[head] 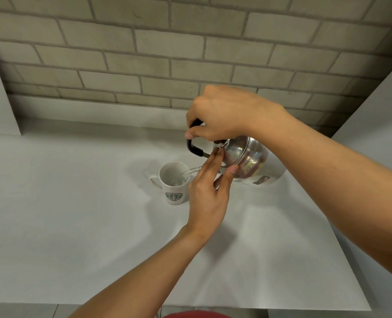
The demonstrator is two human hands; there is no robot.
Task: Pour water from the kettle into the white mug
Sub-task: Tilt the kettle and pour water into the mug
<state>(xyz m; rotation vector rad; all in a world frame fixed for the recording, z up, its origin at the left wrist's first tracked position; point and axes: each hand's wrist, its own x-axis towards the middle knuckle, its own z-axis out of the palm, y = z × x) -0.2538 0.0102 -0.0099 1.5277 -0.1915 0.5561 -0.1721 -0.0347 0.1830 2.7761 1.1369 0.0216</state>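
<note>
- Currently mid-pour: kettle sits centre-right of frame, tipped over toward the left, with a thin clear stream arcing from it into the white mug.
- Right hand, upper centre, is wrapped closed around the black handle; thumb tip shows at the left end of the grip.
- Left hand, centre of frame, has its fingers mostly straight and together, fingertips pressed on the kettle's lid and rim area, thumb on the body. It braces, it does not grasp.
- Mug stands upright on the white surface, just left of the left hand, ear handle pointing left, green round logo facing the camera. Some water is visible inside; level hard to read.
- Handling, kettle: polished steel, so likely slick and maybe hot. Judged fairly heavy with water, weight shifting as it tilts. Best hold is the black handle; lid looks loose enough to need the steadying fingers.
- Handling, mug: ceramic, rigid, breakable, light when near empty, could skid or tip if the spout bumps it. Hold by the ear handle if it needs steadying.
- Risk: stream lands near the mug's right rim, so a small wobble could spill onto the surface.
- Brick-pattern wall fills the upper frame.
</note>
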